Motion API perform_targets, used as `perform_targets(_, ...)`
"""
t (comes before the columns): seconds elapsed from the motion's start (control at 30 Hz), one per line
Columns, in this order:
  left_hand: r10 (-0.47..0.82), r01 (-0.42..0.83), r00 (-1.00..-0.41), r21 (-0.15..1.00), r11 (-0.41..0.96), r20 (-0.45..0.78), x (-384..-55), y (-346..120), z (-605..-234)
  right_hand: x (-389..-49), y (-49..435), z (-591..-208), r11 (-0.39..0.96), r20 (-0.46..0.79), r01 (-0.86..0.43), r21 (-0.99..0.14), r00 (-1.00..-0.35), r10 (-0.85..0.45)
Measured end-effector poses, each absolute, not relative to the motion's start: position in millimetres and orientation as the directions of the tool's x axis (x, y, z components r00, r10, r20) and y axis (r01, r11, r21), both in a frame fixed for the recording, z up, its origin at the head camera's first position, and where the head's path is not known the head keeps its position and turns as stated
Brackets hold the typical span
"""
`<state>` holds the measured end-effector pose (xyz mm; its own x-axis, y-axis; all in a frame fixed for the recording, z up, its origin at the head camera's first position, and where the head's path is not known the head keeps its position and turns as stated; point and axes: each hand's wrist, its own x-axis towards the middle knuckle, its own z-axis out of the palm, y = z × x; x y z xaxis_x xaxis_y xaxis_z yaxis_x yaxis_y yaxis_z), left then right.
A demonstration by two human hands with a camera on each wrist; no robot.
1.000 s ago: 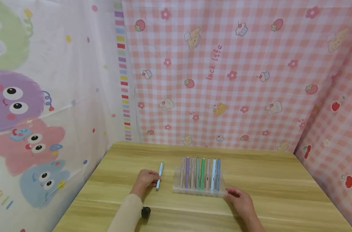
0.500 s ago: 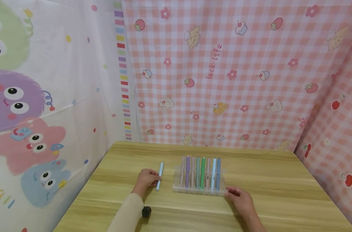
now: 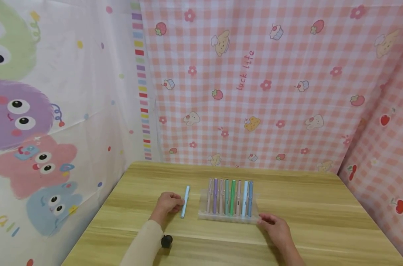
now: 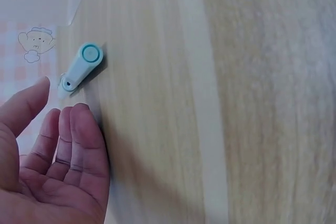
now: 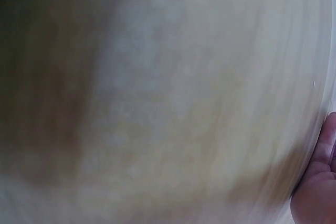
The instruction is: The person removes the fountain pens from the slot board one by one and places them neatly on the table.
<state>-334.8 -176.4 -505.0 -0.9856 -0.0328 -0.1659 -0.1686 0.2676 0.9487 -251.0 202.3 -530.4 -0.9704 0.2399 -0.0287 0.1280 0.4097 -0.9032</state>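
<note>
A light blue pen [image 3: 185, 202] lies on the table left of the rack; the left wrist view shows its round end and clip [image 4: 81, 67]. Beside it my left hand [image 3: 168, 203] rests low with thumb and fingers apart, a small gap between fingertips and pen in the left wrist view. To the right stands a clear pen rack [image 3: 228, 218] bearing several pens in purple, green, blue and pinkish tones. My right hand [image 3: 277, 229] pinches the rack's right front corner. Only part of that hand [image 5: 317, 187] shows in the right wrist view, and its grip is hidden there.
The wooden table [image 3: 307, 199] runs back to a pink checked curtain [image 3: 241, 92]. A white cartoon curtain [image 3: 98, 111] borders the left side, and another checked cloth [image 3: 387, 147] the right. A small black round device [image 3: 167, 241] sits by my left sleeve.
The light blue pen has shifted slightly right and come away from my left fingers, which have let go of it. My right hand and the rack have stayed in place.
</note>
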Motion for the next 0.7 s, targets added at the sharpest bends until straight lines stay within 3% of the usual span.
perform_targets(0.3, -0.059, -0.174, -0.985, 0.952, 0.251, -0.164, -337, -176, -501, -250, 203, -530, 0.408, -0.035, 0.135, -0.903, -0.969, 0.245)
perform_targets(0.7, 0.000, -0.115, -0.993, 0.978, 0.172, -0.117, -341, -164, -496, -250, 202, -530, 0.417, -0.025, 0.121, -0.901, -0.973, 0.229)
